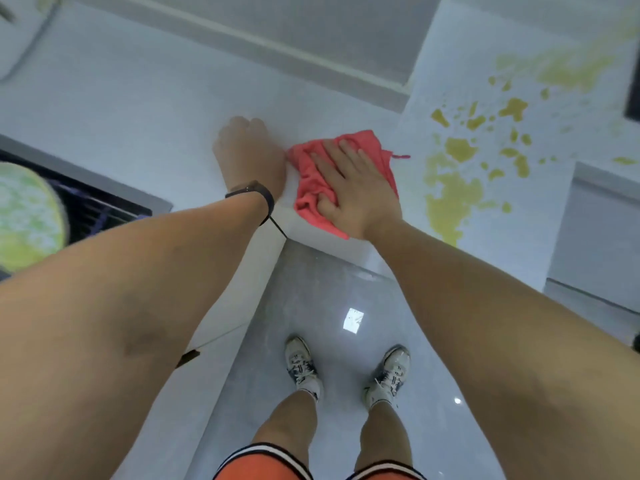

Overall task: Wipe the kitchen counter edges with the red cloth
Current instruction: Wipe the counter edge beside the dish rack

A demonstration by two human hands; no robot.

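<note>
Surroundings: white kitchen counter [145, 109] bends round an inner corner, with grey floor tiles [311, 292] below and two pale sneakers [301, 362] standing on them.
Stains: yellow splotches [457, 150] spread over the counter to the right of the cloth, well apart from the left hand.
Hob: a dark grated burner [90, 202] sits recessed at the left, with a blurred green-and-white round thing [27, 216] over its near side.
Red cloth: red cloth [311, 174] lies bunched on the counter top right at the inner corner edge, a thin loop sticking out on its right.
Right hand: right hand [356, 192] is spread flat with fingers wide, pressing down on the cloth.
Left hand: left hand [249, 150] rests on the counter just beside the cloth, knuckles curled; whether it grips anything cannot be told. A dark wristband [256, 192] circles the wrist.
Obstruction: both forearms cross the lower half of the view and cover the cabinet fronts.
Hard to make out: the round thing at far left is cut off by the frame; a dark shape at the right edge is too cropped to name.
</note>
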